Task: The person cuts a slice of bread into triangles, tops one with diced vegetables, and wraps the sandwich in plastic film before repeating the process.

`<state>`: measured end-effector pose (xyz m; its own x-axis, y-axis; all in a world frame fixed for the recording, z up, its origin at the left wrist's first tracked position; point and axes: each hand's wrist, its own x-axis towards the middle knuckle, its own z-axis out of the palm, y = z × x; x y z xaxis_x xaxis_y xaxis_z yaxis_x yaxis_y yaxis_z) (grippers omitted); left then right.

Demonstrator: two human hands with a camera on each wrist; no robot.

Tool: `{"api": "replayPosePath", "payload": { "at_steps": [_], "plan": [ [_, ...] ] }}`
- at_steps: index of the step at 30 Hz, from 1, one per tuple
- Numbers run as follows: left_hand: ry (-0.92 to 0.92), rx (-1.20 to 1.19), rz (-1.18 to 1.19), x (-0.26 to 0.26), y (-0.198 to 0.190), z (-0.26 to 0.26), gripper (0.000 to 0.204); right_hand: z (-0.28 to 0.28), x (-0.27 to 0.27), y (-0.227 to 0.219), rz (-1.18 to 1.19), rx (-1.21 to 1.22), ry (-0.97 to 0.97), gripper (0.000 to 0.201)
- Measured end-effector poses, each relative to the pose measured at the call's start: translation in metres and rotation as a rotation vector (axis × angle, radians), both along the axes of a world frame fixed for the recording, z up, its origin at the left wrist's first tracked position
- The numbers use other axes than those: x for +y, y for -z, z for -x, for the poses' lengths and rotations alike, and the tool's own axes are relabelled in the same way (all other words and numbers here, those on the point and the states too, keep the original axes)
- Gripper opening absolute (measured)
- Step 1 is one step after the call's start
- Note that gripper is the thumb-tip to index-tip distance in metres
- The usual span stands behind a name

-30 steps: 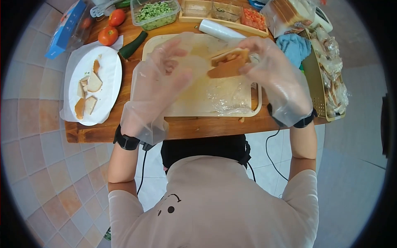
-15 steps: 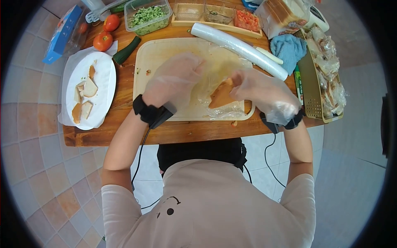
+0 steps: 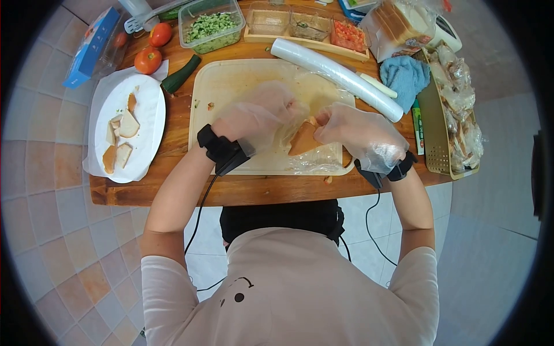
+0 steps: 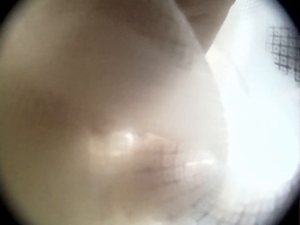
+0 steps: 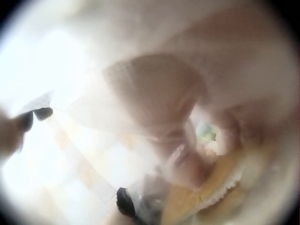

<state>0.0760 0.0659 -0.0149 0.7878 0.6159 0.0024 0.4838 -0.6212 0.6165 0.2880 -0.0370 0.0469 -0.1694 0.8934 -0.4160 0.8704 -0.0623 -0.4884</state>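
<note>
In the head view my right hand (image 3: 360, 131), in a clear plastic glove, grips a triangular sandwich (image 3: 304, 140) with a browned crust. The right wrist view shows thumb and fingers on the crust of the bread (image 5: 197, 194), with a bit of green behind. Under the sandwich, crumpled cling film (image 3: 314, 163) lies on the cream cutting board (image 3: 222, 75). My gloved left hand (image 3: 259, 109) is low over the board, left of the sandwich, fingertips bent inward by the film. I cannot tell whether they pinch it. Blurred glove fills most of the left wrist view.
A cling film roll (image 3: 340, 78) lies across the board's far right corner. On the left, a white plate (image 3: 147, 135) holds bread scraps. Behind are chopped cucumber (image 3: 210, 29), diced tomato (image 3: 349, 37) and sliced bread (image 3: 398, 23). A basket (image 3: 438, 141) of wrapped items stands right.
My right hand has brought the sandwich down and nearer over the film. My left hand, spread and raised before, has come down toward the sandwich with its fingers bent.
</note>
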Motion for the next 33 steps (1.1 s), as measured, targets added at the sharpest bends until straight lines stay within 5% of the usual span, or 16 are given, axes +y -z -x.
{"api": "replayPosePath", "payload": {
  "at_steps": [7, 10, 20, 23, 26, 29, 31, 33],
  "plan": [
    [-0.058, -0.023, 0.203, 0.0, -0.013, -0.002, 0.033, 0.002, 0.001, 0.001, -0.028, 0.004, -0.038, 0.033],
    [-0.038, -0.055, 0.166, -0.009, -0.016, 0.0, 0.028, 0.016, 0.006, -0.015, 0.168, 0.01, 0.207, 0.04],
    [-0.005, -0.072, 0.241, -0.022, -0.02, 0.001, 0.025, 0.013, -0.001, -0.001, 0.014, -0.019, 0.185, 0.06],
    [-0.033, -0.016, 0.424, -0.029, -0.031, 0.004, 0.023, 0.006, -0.003, 0.012, -0.066, 0.059, 0.154, 0.061],
    [-0.021, -0.231, 0.067, -0.045, -0.016, 0.004, 0.022, 0.003, 0.001, 0.013, 0.025, 0.081, 0.161, 0.057],
    [-0.102, -0.132, -0.031, -0.055, -0.012, 0.001, 0.026, 0.007, 0.003, 0.002, 0.1, -0.02, 0.155, 0.059],
    [-0.155, -0.065, 0.107, -0.057, -0.019, -0.002, 0.027, 0.006, -0.001, 0.002, 0.076, -0.002, 0.146, 0.056],
    [-0.195, -0.036, 0.171, -0.059, -0.02, -0.004, 0.025, 0.0, -0.009, 0.018, -0.204, 0.041, 0.093, 0.05]
  ]
}}
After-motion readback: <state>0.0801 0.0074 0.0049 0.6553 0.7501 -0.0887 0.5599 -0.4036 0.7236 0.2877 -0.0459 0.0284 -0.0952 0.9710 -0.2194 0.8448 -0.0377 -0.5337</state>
